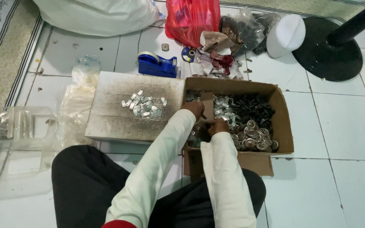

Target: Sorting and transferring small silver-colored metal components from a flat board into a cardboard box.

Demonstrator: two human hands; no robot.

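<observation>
An open cardboard box (282, 110) on the tiled floor holds small silver metal clips (222, 106), black parts (254, 107) and round silver rings (254, 137). Both of my hands are inside its left end. My left hand (194, 107) is curled next to a cardboard flap (208, 105). My right hand (219, 126) is closed just below it. A small clear bag (196, 135) with metal pieces hangs between them, and both hands seem to pinch its top.
A grey board (115, 118) left of the box carries a pile of silver clips (145, 106). Behind are a blue tape dispenser (157, 64), a red plastic bag (191, 19), a white sack (98, 14) and a black stand base (328, 52). Clear plastic bags (74, 105) lie at left.
</observation>
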